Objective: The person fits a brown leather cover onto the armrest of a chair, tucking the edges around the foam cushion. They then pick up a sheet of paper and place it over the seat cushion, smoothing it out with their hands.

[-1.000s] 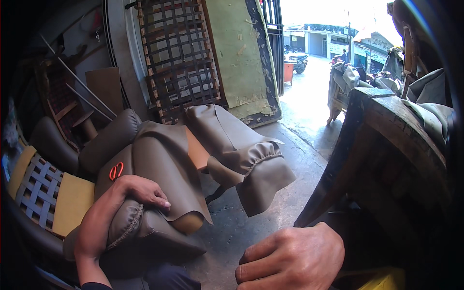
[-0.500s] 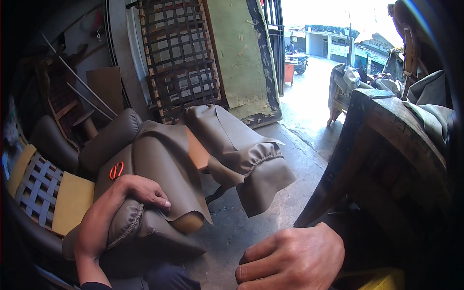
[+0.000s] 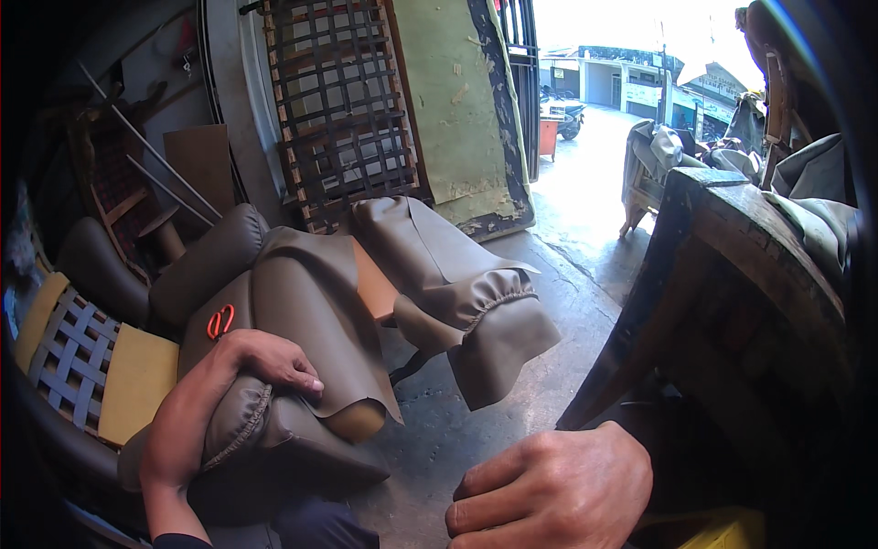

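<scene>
My left hand (image 3: 274,364) rests on a brown leather seat piece (image 3: 315,343) beside gathered piping (image 3: 240,430), forearm lying over it, fingers bent together with their undersides hidden. Orange scissor handles (image 3: 219,322) lie on the leather just above that hand. My right hand (image 3: 549,489) is low at the centre right, fingers curled; whatever is under them is out of sight. Another brown cover (image 3: 425,252) with a gathered band is draped farther forward, over an orange-tan surface (image 3: 370,284).
A dark wooden frame (image 3: 704,274) stands close on the right. At left is a webbed chair with yellow foam (image 3: 137,389). A webbing panel (image 3: 338,110) and green board (image 3: 448,110) lean at the back, beside a doorway onto a bright street with a motorbike (image 3: 567,123). Concrete floor (image 3: 430,439) lies between.
</scene>
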Tool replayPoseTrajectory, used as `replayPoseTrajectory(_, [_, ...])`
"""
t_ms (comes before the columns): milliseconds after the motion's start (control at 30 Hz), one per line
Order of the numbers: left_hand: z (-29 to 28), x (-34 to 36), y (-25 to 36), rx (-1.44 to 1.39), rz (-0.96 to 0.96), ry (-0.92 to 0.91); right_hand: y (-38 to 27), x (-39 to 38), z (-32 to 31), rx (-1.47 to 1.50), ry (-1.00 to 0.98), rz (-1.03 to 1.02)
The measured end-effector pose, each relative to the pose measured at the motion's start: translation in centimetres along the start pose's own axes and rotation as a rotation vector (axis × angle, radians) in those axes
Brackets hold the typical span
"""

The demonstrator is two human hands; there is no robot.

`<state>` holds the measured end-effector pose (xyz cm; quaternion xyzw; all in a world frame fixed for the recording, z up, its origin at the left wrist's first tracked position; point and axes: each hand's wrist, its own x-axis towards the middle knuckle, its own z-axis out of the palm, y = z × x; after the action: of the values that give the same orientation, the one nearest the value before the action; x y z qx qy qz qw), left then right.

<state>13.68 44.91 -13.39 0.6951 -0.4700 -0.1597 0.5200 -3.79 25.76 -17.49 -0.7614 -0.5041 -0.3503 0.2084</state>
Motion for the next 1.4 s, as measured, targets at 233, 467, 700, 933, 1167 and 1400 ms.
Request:
replayPoseTrajectory(233, [-0.1, 0.0, 0.2, 0.009, -0.007, -0.013, 0.0, 0.2, -0.3, -0.007, -0.011, -0.008])
replayPoseTrajectory(467, [-0.3, 0.7, 0.0, 0.016, -0.037, -0.049, -0.6, -0.4, -0.6, 0.036, -0.009, 0.048])
replayPoseTrajectory(700, [-4.1, 1.6, -3.0, 0.214, -0.27, -0.286, 0.3, 0.5, -1.4, -0.008, -0.058, -0.006])
replayPoseTrajectory(933, [-5.5, 11.2, -12.6, 0.663, -0.492, -1.018, 6.8, -1.5, -3.7, 0.06, -0.1, 0.752])
replayPoseTrajectory(1167, [-7.1, 11.2, -15.3, 0.839, -0.503, -1.101, 20.4, -5.7, 8.6, 0.347, -0.659, 1.161])
replayPoseTrajectory(1400, [-7.4, 11.6, -15.5, 0.871, -0.498, -1.07, 21.3, -6.2, 9.5, 0.231, -0.483, 1.264])
